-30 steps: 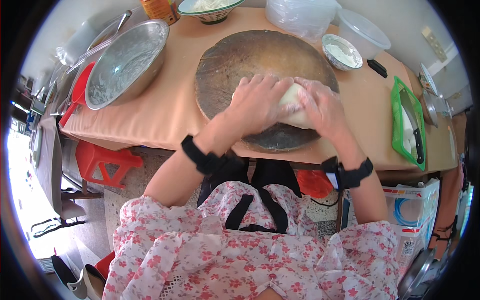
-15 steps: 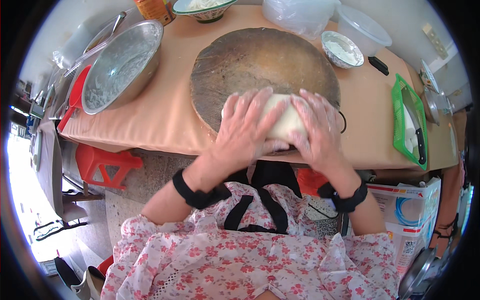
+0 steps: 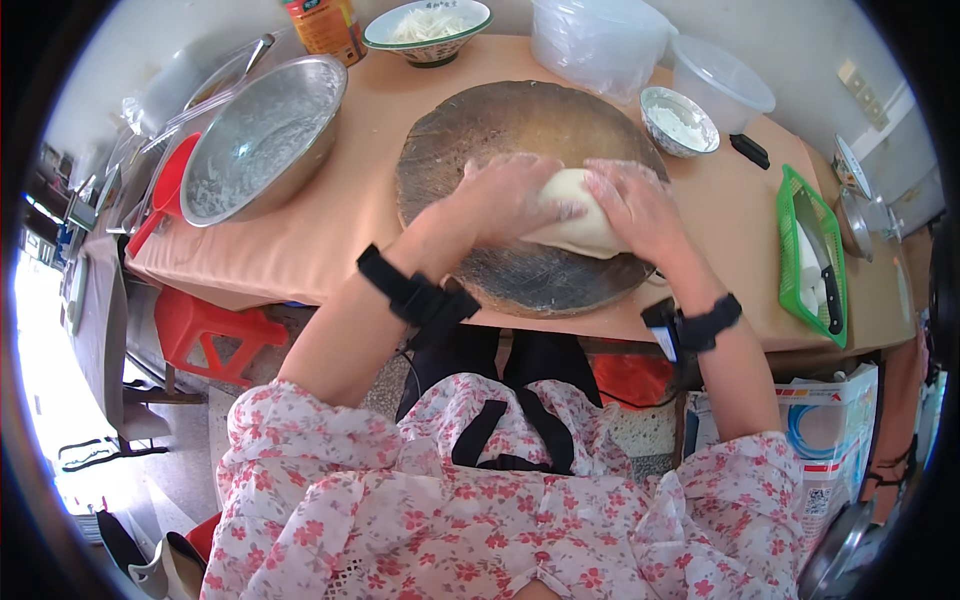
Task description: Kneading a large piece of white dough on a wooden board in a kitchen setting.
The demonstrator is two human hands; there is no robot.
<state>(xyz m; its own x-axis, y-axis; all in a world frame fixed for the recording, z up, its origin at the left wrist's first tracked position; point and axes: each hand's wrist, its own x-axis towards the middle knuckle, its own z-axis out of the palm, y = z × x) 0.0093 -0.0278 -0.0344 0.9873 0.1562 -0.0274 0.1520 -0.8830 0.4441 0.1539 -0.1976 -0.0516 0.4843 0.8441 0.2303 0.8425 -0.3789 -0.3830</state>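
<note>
The left hand [image 3: 510, 200] and the right hand [image 3: 635, 205], both bare and dusted with white, are cupped around opposite sides of a smooth, cream-white, rounded lump of dough [image 3: 575, 222], fingers curled over it and thumbs toward its middle. The dough sits on the right-hand part of a thick, round, dark-brown wooden board [image 3: 500, 115], toward its near side.

The dough looks soft and pliant, fairly dense for its bulk, and likely to dent under fingertips rather than break. The white dusting should keep it from sticking much, though it may slide a little on the wood. Broad palms on both flanks seem the best hold; a pinch at one edge would probably stretch it.

Left of the board, a wide, shiny steel basin [image 3: 310, 165] with white residue tilts beside a red plastic dipper [image 3: 172, 180]. Beyond the board stands a white, green-rimmed bowl [image 3: 440, 50] of pale shreds. Just off its far right edge is a small patterned bowl [image 3: 690, 150] of white powder, with a clear round plastic tub [image 3: 725, 85] behind it. Well to the board's right, a green plastic basket [image 3: 787, 245] holds a black-handled knife [image 3: 832, 300].
</note>
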